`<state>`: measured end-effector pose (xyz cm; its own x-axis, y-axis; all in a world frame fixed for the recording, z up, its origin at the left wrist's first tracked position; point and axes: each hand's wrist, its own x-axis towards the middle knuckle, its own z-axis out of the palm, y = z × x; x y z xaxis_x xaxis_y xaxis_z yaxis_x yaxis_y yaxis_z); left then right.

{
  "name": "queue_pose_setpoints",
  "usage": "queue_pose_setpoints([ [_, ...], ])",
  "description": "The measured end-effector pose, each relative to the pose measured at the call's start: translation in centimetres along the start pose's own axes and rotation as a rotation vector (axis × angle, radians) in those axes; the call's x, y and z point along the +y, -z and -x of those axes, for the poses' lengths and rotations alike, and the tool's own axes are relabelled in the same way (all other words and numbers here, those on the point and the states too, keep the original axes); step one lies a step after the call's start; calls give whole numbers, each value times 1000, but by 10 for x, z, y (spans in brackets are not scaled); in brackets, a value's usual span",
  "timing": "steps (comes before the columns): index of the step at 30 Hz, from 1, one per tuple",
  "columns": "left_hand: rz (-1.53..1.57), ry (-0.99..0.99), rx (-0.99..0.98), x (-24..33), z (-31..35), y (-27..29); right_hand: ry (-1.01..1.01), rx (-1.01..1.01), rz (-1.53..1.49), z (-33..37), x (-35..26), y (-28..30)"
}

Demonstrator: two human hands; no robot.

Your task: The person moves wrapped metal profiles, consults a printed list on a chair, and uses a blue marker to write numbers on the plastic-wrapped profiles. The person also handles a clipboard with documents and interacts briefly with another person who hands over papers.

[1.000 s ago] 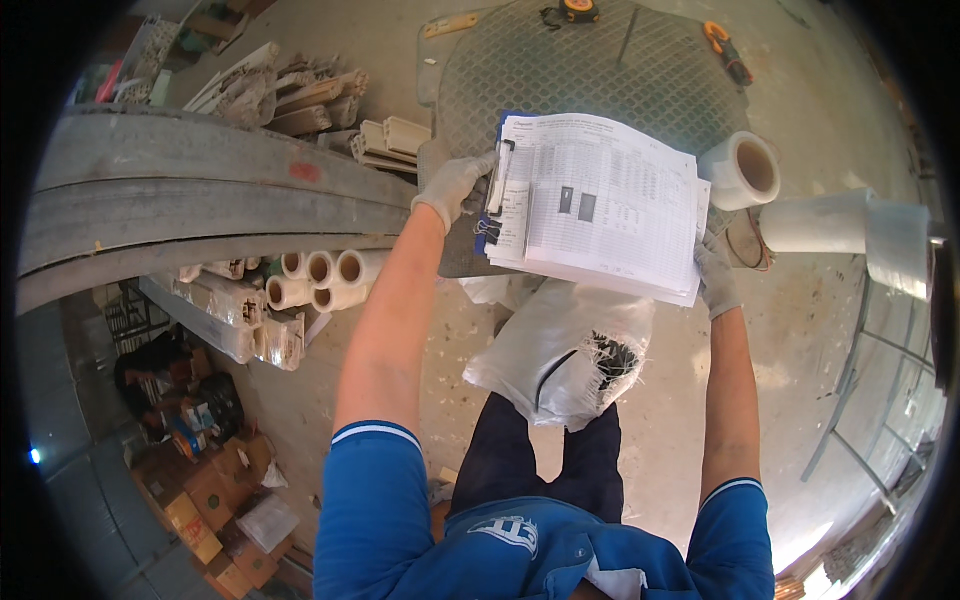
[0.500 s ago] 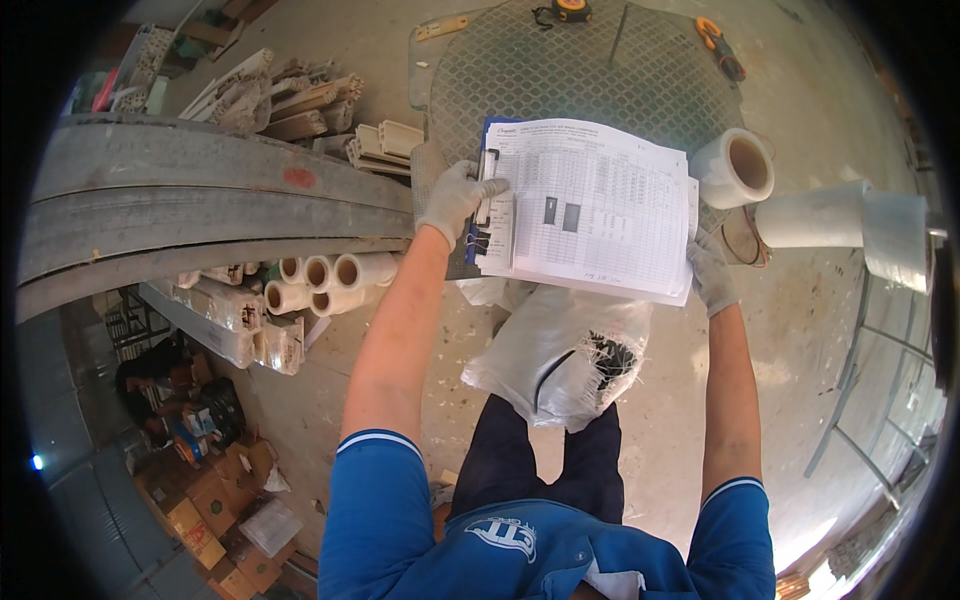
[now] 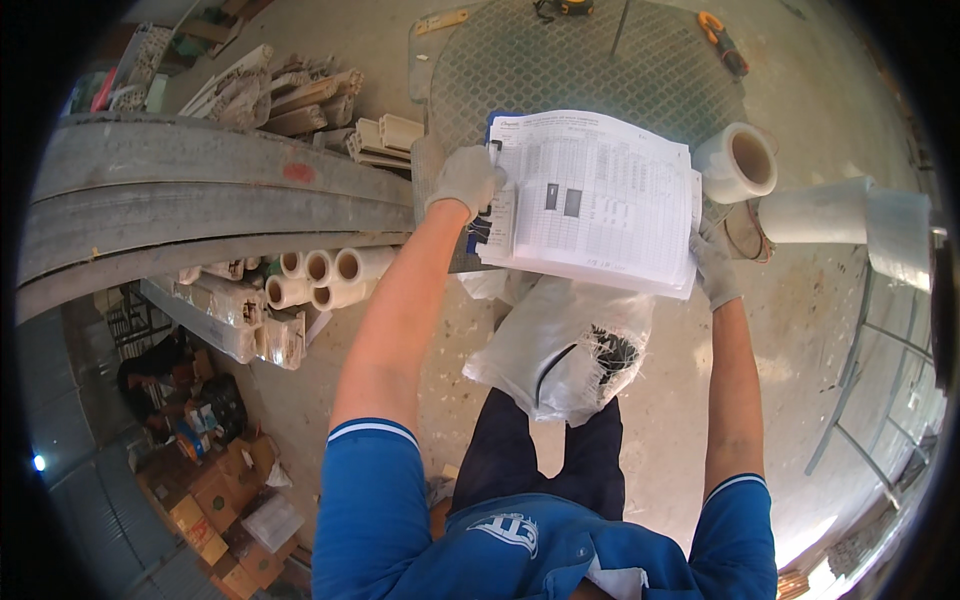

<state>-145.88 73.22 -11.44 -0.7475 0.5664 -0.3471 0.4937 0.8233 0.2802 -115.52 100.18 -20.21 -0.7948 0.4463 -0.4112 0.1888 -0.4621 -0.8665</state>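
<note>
A blue clipboard (image 3: 477, 243) carries a thick stack of printed sheets (image 3: 600, 205) with tables on them. My gloved left hand (image 3: 466, 180) is closed around its left edge, by the metal clip and a black binder clip (image 3: 479, 232). At the lower right edge of the papers, my gloved right hand (image 3: 714, 268) grips the clipboard, its fingers partly hidden behind the sheets. Below the clipboard is a torn white plastic sack (image 3: 560, 350) with dark material showing through its hole.
A patterned work surface (image 3: 560, 65) bears a tape measure (image 3: 575, 5), an orange-handled cutting tool (image 3: 722, 45) and a roll of clear film (image 3: 735, 165). Larger wrapped rolls (image 3: 815, 212) extend at right. Long grey beams (image 3: 220, 215) and cardboard tubes (image 3: 320, 270) lie at left, cartons (image 3: 215, 505) lower left.
My left hand has shifted over the clip, its thumb drawn in from the sheets' edge. The clipboard has moved up very slightly, and my right hand stays at its edge.
</note>
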Motion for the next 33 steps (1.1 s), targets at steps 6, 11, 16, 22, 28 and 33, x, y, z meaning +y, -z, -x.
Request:
queue_pose_setpoints([
  [6, -6, -12, -10, -11, -11, -4, 7, -40, -65, 2, -5, 0],
  [11, 22, -23, -3, -18, -14, -5, 14, -47, -12, 3, -9, -5],
  [16, -25, -98, -7, -19, -15, -6, 1, -66, -55, 5, -18, -14],
  [22, 20, -39, -29, -18, -13, -6, -31, -85, -99, 12, -29, -28],
  [28, 43, -26, 0, -20, -14, -8, 40, -8, 53, 4, -32, -32],
  [33, 85, -49, -28, -18, -13, -7, 24, -15, 54, 10, -44, -28],
])
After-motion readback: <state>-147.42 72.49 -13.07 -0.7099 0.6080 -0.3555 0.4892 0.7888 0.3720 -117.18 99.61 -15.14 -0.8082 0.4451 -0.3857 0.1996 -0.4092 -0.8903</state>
